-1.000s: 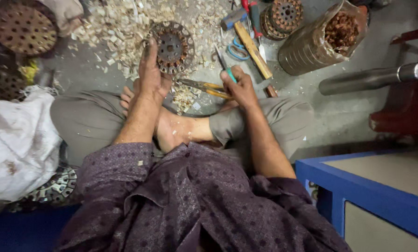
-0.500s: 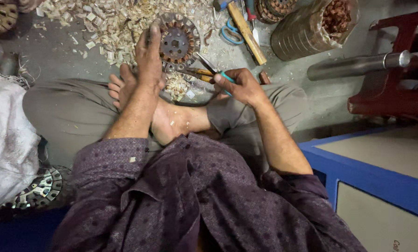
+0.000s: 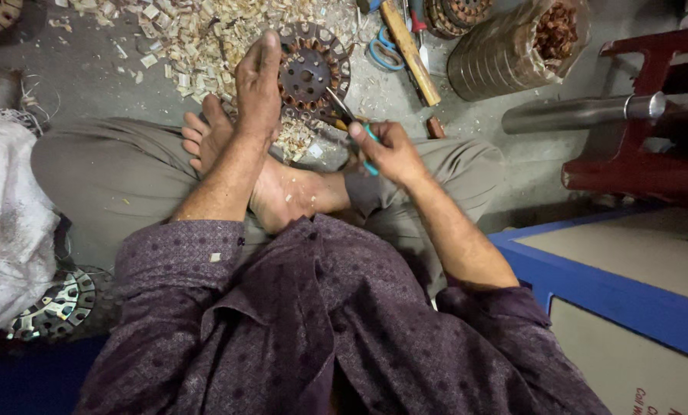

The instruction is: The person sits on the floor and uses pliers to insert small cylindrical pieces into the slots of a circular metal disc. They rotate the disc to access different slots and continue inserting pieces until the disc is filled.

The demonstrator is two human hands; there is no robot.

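- Left hand (image 3: 258, 84): fingers flat, pressing the left edge of the motor stator core (image 3: 311, 73), steadying it on the concrete floor (image 3: 106, 84).
- Right hand (image 3: 390, 150): closed round the green-handled pliers (image 3: 352, 127), tip touching the stator's lower right rim.
- Stator sits just ahead of the bare feet, against the pile of pale insulation scraps (image 3: 206, 34).
- Wooden-handled hammer (image 3: 409, 50) and blue scissors (image 3: 382, 54) lie just right of it.

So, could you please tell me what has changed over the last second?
The right hand lifted the teal-handled pliers off the floor and brought their tip up to the rim of the round slotted motor core. The left hand stayed pressed on the core's left edge, and the person remains cross-legged among the wood chips.
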